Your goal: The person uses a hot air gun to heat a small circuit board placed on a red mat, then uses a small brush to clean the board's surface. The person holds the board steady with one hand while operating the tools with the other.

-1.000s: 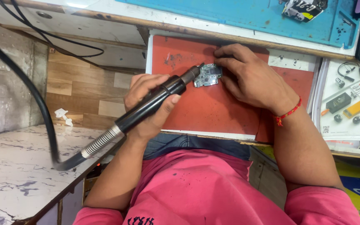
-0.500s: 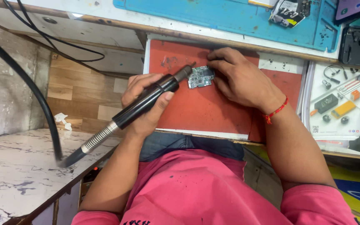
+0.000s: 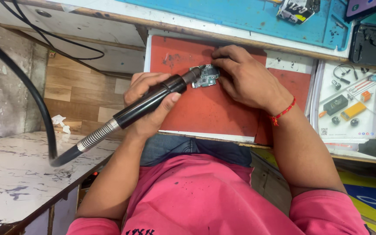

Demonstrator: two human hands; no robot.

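Board [image 3: 205, 76]: small, green-grey, flat on red mat [image 3: 214, 109]. Right hand [image 3: 246, 78] fingers pinch its edge; left hand [image 3: 149, 102] fist-wraps black handpiece [image 3: 153, 98], tip on board.

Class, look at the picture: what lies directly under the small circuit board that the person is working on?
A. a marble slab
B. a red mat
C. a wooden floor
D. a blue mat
B: the small circuit board lies on the red mat, with the right hand steadying it and the left hand bringing the black handheld tool to its edge.
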